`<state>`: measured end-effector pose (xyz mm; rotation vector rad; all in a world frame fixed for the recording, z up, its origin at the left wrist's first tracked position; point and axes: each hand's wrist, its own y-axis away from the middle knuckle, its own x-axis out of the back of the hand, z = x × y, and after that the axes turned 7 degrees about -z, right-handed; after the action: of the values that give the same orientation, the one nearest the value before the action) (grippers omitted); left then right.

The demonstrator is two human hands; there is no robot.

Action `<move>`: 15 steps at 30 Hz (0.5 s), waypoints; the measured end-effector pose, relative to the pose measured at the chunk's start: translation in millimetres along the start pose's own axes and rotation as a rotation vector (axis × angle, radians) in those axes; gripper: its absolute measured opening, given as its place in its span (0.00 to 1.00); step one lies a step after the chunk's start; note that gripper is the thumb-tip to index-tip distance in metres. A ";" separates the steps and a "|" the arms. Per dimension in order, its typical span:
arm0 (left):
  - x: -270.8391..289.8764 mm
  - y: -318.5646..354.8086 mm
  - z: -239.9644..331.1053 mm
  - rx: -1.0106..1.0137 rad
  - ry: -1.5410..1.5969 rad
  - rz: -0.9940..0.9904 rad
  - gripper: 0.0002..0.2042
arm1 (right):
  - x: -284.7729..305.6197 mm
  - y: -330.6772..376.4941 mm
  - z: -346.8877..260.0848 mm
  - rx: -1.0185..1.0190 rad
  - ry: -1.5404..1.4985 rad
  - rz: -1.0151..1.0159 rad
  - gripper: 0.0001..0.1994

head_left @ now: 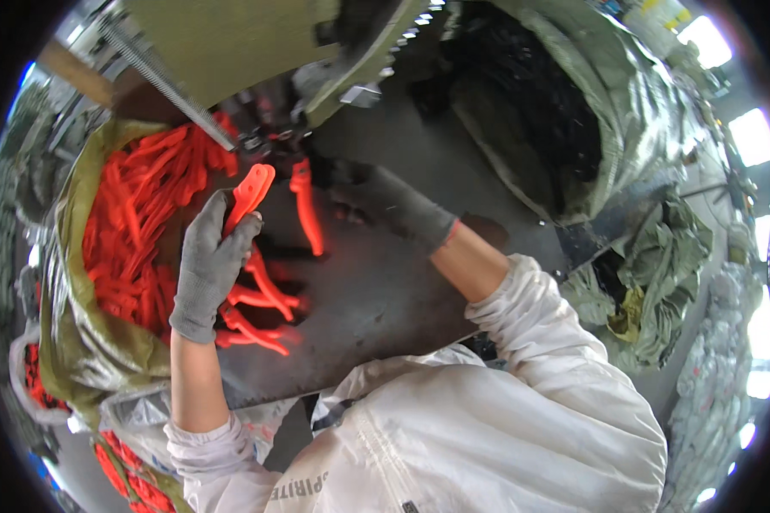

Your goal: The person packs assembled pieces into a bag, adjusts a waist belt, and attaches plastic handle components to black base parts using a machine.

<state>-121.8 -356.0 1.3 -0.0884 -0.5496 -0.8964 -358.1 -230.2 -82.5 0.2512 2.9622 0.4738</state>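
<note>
My left hand (205, 261), in a grey glove, grips a red plastic handle (250, 198) with holes in its upper end. Just beyond, another red handle (306, 209) points down from the dark tooling of the machine (274, 128). My right hand (389, 203), also gloved, reaches in beside that tooling from the right. Its fingers are dark and blurred, so I cannot make out whether they hold anything. Several loose red handles (261, 299) lie on the dark metal worktop (359, 316), right of my left wrist.
An olive sack (60, 282) on the left is heaped with red handles (137, 231). At the back right, a big pale green sack (633, 111) holds black parts (530, 94). The machine's green guard (222, 43) overhangs the far side. Crumpled sacking (667, 265) lies at the right.
</note>
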 end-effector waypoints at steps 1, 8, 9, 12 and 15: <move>-11.9 -8.2 10.8 -0.021 0.055 -0.081 0.09 | -2.1 -1.3 4.9 0.021 -0.055 -0.004 0.07; -74.6 -35.7 26.9 -0.186 0.187 -0.095 0.10 | -8.9 10.5 30.6 0.446 0.161 0.147 0.18; -82.1 -42.9 11.6 -0.309 0.119 -0.014 0.12 | 6.2 12.0 46.5 0.656 0.519 0.179 0.21; -65.6 -26.0 -61.9 -0.033 0.113 0.013 0.08 | 58.5 68.0 24.2 0.390 1.151 0.675 0.23; -54.1 -17.5 -61.4 0.193 0.395 -0.001 0.10 | 174.9 123.5 56.8 -0.115 1.399 1.115 0.31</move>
<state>-136.3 -346.5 -80.6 0.2591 -0.2643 -0.8302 -502.6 -65.4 -114.5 2.4933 3.5059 1.3317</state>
